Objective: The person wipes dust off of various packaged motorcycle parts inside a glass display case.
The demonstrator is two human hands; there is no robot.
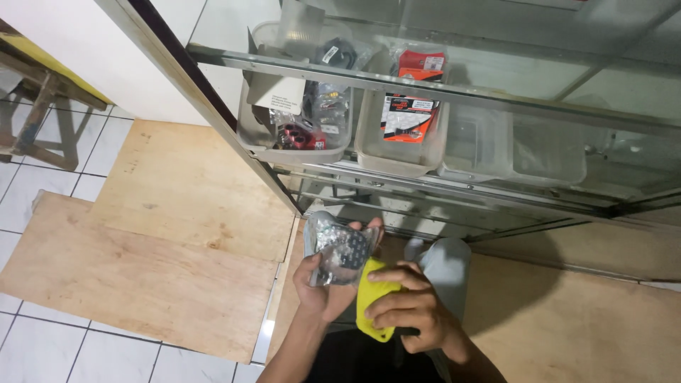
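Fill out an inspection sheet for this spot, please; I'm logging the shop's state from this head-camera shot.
Surface: plywood sheets laid over a white tiled floor.
Job's things: clear plastic packet with a dark part inside, held up in the left hand; yellow cloth under the right hand.
Clutter: clear plastic bins in the glass display cabinet hold packaged parts, some red and black; one bin looks nearly empty.
Grippers: left hand closed on the packet; right hand gripping the yellow cloth.
Cables: nothing seen.
Surroundings: wooden stool at upper left, white wall, the person's grey trouser knee.
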